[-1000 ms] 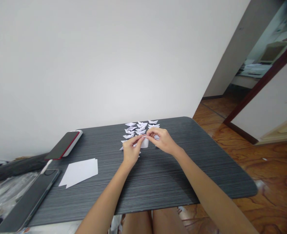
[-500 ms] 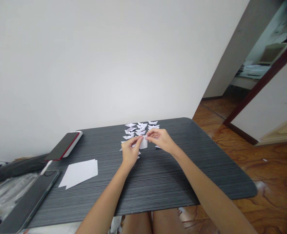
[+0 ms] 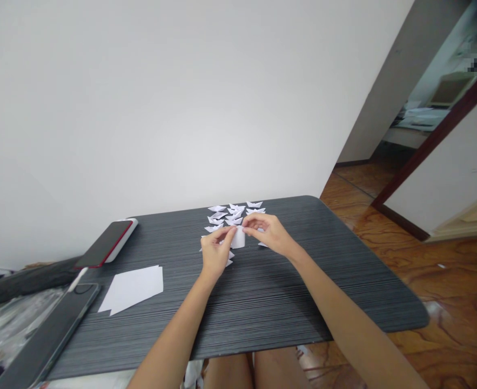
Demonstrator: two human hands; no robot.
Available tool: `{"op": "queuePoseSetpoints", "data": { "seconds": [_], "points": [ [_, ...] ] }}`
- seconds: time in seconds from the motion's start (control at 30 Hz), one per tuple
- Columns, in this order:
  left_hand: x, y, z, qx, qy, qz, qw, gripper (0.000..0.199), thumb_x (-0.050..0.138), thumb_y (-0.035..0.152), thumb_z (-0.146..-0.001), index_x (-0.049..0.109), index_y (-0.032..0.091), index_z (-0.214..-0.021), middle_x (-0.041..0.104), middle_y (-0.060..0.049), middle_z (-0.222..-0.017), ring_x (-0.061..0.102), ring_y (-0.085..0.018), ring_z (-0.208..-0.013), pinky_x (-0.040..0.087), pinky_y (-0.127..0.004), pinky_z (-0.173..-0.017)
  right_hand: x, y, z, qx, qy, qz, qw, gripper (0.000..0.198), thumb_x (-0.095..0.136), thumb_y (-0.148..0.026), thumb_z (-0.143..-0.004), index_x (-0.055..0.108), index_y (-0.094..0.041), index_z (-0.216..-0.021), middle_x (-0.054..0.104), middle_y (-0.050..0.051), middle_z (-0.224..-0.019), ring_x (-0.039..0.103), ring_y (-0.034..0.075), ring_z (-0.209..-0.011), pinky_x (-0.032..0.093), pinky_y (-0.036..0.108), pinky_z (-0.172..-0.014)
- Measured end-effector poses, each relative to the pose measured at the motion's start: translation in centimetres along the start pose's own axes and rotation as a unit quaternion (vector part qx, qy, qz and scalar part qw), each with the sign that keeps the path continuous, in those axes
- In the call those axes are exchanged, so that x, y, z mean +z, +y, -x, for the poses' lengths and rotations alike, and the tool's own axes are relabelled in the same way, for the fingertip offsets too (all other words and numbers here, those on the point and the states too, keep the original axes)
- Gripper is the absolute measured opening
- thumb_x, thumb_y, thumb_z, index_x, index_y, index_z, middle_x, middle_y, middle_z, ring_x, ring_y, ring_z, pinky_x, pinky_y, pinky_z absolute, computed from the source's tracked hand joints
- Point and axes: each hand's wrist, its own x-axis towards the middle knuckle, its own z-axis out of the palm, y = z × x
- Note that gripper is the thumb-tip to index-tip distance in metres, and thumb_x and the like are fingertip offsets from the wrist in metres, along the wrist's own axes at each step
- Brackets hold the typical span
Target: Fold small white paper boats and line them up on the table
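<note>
A small piece of white paper (image 3: 239, 238) hangs between my two hands, pinched along its top edge. My left hand (image 3: 217, 247) grips its left corner between thumb and fingers. The thumb and fingertips of my right hand (image 3: 264, 231) close on the right corner. Behind and around the hands, several folded white paper boats (image 3: 234, 215) stand in rows on the dark table; some are partly hidden by the fingers. Whether the held paper has folds in it is too small to tell.
White paper sheets (image 3: 135, 288) lie at the left of the dark wood-grained table (image 3: 287, 302). Beyond them are a red-edged phone (image 3: 105, 244) on a white base and a long dark device (image 3: 54, 335) with a white cable. A white wall (image 3: 206, 108) borders the far edge.
Both hands keep their pinch on the paper, nearly in the same place. The fingers have shifted only slightly; the boats and sheets stay where they were.
</note>
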Motion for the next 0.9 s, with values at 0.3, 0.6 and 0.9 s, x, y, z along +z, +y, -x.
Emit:
{"op": "queuePoseSetpoints", "data": {
  "seconds": [0.3, 0.6, 0.9],
  "points": [
    [-0.4, 0.1, 0.1, 0.079, -0.038, -0.100, 0.991, 0.017, 0.054, 0.025, -0.074, 0.067, 0.016, -0.078, 0.069, -0.004, -0.078, 0.063, -0.015, -0.067, 0.049, -0.023, -0.065, -0.4, -0.2, 0.3, -0.025, -0.047, 0.112, 0.992, 0.005, 0.053, -0.020, -0.074, 0.055, -0.015, -0.074, 0.054, 0.001, -0.072, 0.050, 0.010, -0.062, 0.041, 0.023, -0.060],
    [-0.4, 0.3, 0.1, 0.158, -0.040, -0.152, 0.975, 0.016, 0.052, 0.020, -0.074, 0.067, 0.017, -0.079, 0.069, -0.004, -0.079, 0.064, -0.015, -0.069, 0.049, -0.023, -0.065, -0.8, -0.1, 0.3, -0.003, -0.060, 0.149, 0.987, 0.006, 0.052, -0.021, -0.074, 0.052, -0.015, -0.073, 0.052, 0.001, -0.071, 0.047, 0.009, -0.060, 0.039, 0.023, -0.059],
    [-0.5, 0.6, 0.2, 0.093, 0.001, -0.116, 0.989, 0.019, 0.052, 0.025, -0.074, 0.067, 0.019, -0.084, 0.069, -0.003, -0.082, 0.063, -0.017, -0.071, 0.049, -0.027, -0.069, 0.8, 0.6, -0.2, 0.118, 0.020, -0.088, 0.989, 0.021, 0.064, -0.030, -0.062, 0.057, -0.012, -0.072, 0.054, 0.000, -0.059, 0.051, 0.010, -0.054, 0.042, 0.024, -0.054]
  ]
}}
